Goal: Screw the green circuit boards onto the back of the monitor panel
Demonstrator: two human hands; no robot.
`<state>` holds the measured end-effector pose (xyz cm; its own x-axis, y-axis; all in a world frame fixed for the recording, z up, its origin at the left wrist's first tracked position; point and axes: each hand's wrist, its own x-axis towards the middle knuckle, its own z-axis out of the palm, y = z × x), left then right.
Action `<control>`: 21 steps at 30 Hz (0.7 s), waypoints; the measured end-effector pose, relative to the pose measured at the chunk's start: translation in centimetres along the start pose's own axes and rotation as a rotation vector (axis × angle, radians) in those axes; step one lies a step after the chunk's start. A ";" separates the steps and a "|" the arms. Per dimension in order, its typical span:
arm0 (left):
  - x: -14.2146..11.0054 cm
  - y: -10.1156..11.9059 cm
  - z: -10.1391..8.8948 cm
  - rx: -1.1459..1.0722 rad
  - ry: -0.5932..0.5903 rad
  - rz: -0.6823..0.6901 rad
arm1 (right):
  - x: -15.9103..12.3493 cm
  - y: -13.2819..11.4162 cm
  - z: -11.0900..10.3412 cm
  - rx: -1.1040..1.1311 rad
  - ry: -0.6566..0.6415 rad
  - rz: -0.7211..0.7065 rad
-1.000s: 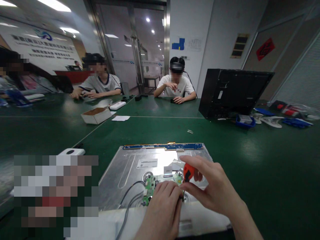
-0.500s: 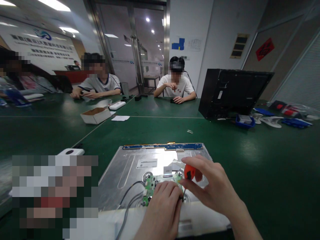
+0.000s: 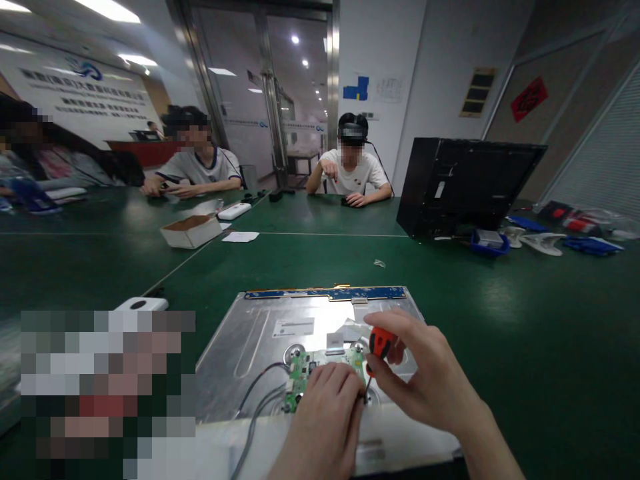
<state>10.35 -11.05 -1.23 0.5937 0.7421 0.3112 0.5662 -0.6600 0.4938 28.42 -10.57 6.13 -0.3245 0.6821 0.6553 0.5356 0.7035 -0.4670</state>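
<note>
My right hand (image 3: 417, 373) grips the red and black handle of a small screwdriver (image 3: 381, 343) between thumb and fingers. The thin shaft points down to the right edge of a green circuit board (image 3: 299, 370). My left hand (image 3: 330, 407) lies over that board with its fingers curled together beside the screwdriver's tip. Whatever those fingertips pinch is hidden. Under the board is a silver metal display panel (image 3: 225, 360), with a blue circuit strip (image 3: 300, 293) along its far edge and a label (image 3: 294, 327). Grey cables (image 3: 257, 420) run from the board toward me.
A black monitor (image 3: 470, 187) stands at the back right near a blue tray (image 3: 490, 245). An open cardboard box (image 3: 187, 233) and a white device (image 3: 235, 211) lie at the back left. One person (image 3: 353, 167) sits opposite; others sit at the left.
The screwdriver handle has turned within my right fingers, and the thumb has shifted slightly. My left hand stays in place. The person opposite has moved a raised hand to the left.
</note>
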 end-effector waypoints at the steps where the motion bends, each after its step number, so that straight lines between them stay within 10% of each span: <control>1: 0.0 0.0 0.0 0.001 0.007 0.004 | 0.0 0.0 0.0 -0.013 -0.003 0.000; 21: -0.2 -0.1 0.0 0.019 -0.011 -0.004 | -0.2 0.0 -0.1 -0.012 -0.019 0.018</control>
<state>10.23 -11.12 -1.33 0.5974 0.7434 0.3007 0.5789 -0.6593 0.4798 28.58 -10.72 6.02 -0.3298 0.6983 0.6353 0.5507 0.6889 -0.4713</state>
